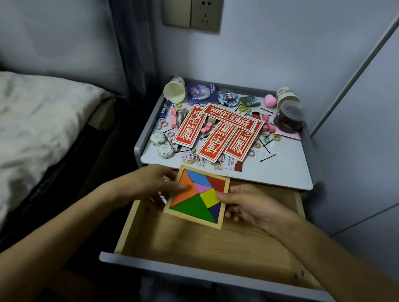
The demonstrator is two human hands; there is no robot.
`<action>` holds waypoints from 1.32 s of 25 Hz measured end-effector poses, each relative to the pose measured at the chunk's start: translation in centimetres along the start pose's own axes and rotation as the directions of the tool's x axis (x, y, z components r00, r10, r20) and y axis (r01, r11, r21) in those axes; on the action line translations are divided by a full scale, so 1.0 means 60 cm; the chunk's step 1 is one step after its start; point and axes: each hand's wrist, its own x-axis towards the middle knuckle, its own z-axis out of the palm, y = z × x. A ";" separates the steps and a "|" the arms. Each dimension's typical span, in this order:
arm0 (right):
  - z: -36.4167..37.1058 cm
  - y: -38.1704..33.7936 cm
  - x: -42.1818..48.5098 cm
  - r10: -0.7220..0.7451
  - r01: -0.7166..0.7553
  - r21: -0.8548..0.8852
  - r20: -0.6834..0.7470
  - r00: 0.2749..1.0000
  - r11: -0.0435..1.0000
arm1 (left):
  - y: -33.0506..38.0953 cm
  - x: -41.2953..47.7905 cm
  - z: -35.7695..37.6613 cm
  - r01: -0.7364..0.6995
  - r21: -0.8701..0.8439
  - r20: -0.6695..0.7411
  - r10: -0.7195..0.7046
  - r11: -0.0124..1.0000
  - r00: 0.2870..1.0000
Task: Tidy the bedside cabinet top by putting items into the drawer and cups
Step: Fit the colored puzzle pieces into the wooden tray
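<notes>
Holds a wooden puzzle full of bright shapes in both hands, just over the back part of the open drawer. Grips its left edge with the left hand, thumb on the orange piece, fingers curled under. Pinches its right edge with the right hand, thumb on the yellow piece, fingers tucked below. Far edge of the puzzle right by the front lip of the cabinet top.

Up on that top, lots of small things in a mess: red paper strips in the middle, hair pins and little hair rings around them. At the back left, a paper cup on its side. At the back right, a second cup, with a pink heart beside it and a clear jar in front.

To the left, a bed with a pale cover. On the wall above, a socket.
</notes>
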 end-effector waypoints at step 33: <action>0.136 0.166 0.156 -0.207 0.146 -0.641 -0.021 0.978 0.753 | -0.158 0.117 0.003 0.266 0.875 -0.350 0.149 0.405 0.925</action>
